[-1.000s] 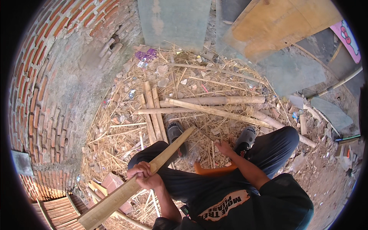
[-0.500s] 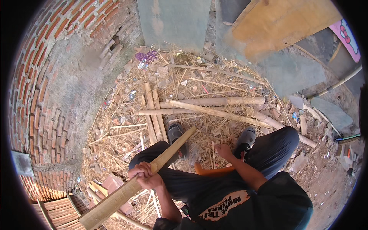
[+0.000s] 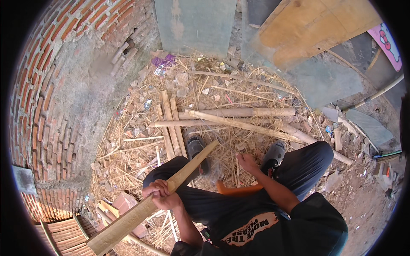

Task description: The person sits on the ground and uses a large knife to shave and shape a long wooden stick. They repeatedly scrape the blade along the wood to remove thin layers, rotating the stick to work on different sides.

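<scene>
A long split bamboo strip (image 3: 188, 168) slants across my left thigh, its wide end low at the left and its narrow tip up near my left shoe. My left hand (image 3: 161, 194) is wrapped around its middle. Apart from the strip, my right hand (image 3: 247, 163) is closed in front of my right shin. Whatever its fingers may hold is too small or hidden to make out. Below that hand, an orange-brown object (image 3: 239, 190) lies between my legs, its kind unclear. Both shoes (image 3: 273, 154) rest on the straw-covered ground.
Several split bamboo pieces (image 3: 171, 123) and bamboo poles (image 3: 239, 112) lie ahead of my feet among straw and rubble. A brick wall (image 3: 47, 111) rises at the left. Grey sheets (image 3: 194, 25) and a tan board (image 3: 316, 25) lean at the back. A slatted bamboo panel (image 3: 64, 237) sits lower left.
My right hand has shifted slightly left and up, still closed. The bamboo strip and my left hand have barely moved.
</scene>
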`<state>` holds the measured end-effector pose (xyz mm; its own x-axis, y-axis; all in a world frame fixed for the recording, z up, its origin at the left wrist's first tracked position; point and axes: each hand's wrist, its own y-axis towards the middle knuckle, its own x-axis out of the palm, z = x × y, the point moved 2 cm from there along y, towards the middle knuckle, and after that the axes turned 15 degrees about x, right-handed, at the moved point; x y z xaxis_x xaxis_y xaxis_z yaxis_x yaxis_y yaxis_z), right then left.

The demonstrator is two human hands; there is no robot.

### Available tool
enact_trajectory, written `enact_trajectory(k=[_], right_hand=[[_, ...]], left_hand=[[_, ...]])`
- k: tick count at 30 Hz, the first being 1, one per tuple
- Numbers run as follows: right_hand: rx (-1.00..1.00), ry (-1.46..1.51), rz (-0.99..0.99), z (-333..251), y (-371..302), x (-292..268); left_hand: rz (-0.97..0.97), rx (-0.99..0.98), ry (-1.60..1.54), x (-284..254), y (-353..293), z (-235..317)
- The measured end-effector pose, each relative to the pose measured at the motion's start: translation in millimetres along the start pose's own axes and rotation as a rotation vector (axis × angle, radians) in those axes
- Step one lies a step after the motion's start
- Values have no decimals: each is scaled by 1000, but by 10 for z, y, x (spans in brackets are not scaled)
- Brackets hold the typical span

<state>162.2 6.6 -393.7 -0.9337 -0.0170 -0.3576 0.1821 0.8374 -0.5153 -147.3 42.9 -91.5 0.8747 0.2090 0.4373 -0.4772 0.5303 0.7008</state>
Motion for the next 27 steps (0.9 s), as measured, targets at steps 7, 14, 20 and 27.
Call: enact_trajectory(k=[7, 14, 20, 27], right_hand=[[397, -364, -70, 763, 138, 20], [254, -62, -108, 251, 120, -54], [143, 9, -19, 142, 44, 19], [398, -334, -74, 422, 38, -42]], left_hand=[[-17, -15, -60, 145, 49, -52], [-24, -3, -83, 26, 33, -13], [-14, -8, -67, 19, 9, -7], [-41, 12, -70, 7, 31, -29]])
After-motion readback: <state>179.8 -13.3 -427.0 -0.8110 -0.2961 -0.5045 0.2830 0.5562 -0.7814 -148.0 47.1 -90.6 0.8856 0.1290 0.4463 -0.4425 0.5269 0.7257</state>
